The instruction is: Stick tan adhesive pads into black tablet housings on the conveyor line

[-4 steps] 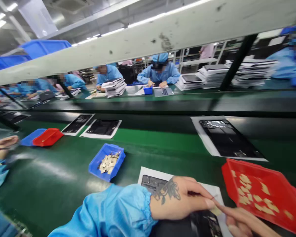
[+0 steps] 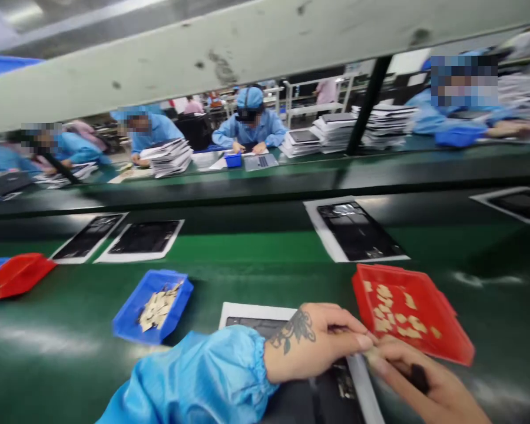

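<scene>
My left hand (image 2: 311, 341), its thumb and fingers pinched, reaches across a black flat device panel (image 2: 309, 406) lying on a white sheet (image 2: 364, 388). My right hand (image 2: 419, 377) meets it fingertip to fingertip. Between the fingertips is a small pale piece (image 2: 371, 356), mostly covered by the fingers; which hand bears it more is hard to see. A dark object (image 2: 418, 378) shows within the right hand's curled fingers, its kind unclear. Just beyond the hands stands a red bin (image 2: 450, 330) of small beige pieces.
A blue bin (image 2: 128, 318) of small pale pieces is left on the green bench (image 2: 62, 359). Panels on white sheets lie farther back, including one panel (image 2: 357, 229). A red bin (image 2: 22, 277) sits far left. Co-workers (image 2: 249, 123) work across the line beside paper stacks (image 2: 168, 156).
The view has swung right, so the bench shifts left in the picture. My right hand has come closer over my left fingertips, and the pale piece is more hidden.
</scene>
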Demonstrator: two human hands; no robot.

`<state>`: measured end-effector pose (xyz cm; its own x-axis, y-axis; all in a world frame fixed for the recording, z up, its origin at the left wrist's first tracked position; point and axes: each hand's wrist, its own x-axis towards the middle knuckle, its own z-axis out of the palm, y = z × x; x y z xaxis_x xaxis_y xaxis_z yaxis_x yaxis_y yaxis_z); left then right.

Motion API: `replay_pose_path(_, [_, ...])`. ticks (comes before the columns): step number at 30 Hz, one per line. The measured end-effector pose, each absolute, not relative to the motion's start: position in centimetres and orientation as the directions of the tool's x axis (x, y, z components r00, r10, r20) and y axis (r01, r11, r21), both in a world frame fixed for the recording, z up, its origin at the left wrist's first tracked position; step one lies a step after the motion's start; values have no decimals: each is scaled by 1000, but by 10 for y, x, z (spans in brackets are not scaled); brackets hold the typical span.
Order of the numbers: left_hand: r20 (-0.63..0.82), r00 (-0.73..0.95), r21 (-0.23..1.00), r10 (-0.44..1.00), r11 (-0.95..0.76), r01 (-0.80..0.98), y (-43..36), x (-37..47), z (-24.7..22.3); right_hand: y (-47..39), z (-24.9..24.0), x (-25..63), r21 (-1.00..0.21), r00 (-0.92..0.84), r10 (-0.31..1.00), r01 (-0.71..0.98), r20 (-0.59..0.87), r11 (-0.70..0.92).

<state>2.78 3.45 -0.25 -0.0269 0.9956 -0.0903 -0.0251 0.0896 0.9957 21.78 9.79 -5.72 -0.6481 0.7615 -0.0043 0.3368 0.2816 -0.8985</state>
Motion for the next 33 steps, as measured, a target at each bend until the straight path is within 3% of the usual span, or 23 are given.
replay_pose_path(4, [-127, 53, 991, 990, 130, -45, 57, 42, -3, 103, -40, 223, -947, -578, 814, 288, -54, 141])
replay_pose_path(9, [-177, 127, 955, 976, 201, -219, 77, 50, -9, 112, -35, 234, -983, -539, 838, 182, -87, 15])
replay_pose_path(17, [-150, 98, 927, 984, 175, -332, 96, 68, -35, 118, -34, 241, -996, -517, 855, 89, -39, 8])
replay_pose_path(26, [-168, 90, 978, 982, 177, -107, 94, 76, -29, 120, -37, 243, -994, -423, 905, 108, -46, 0])
replay_pose_path(33, [-192, 133, 978, 972, 201, -54, 91, 72, -27, 117, -33, 243, -995, -414, 908, 93, -56, -19])
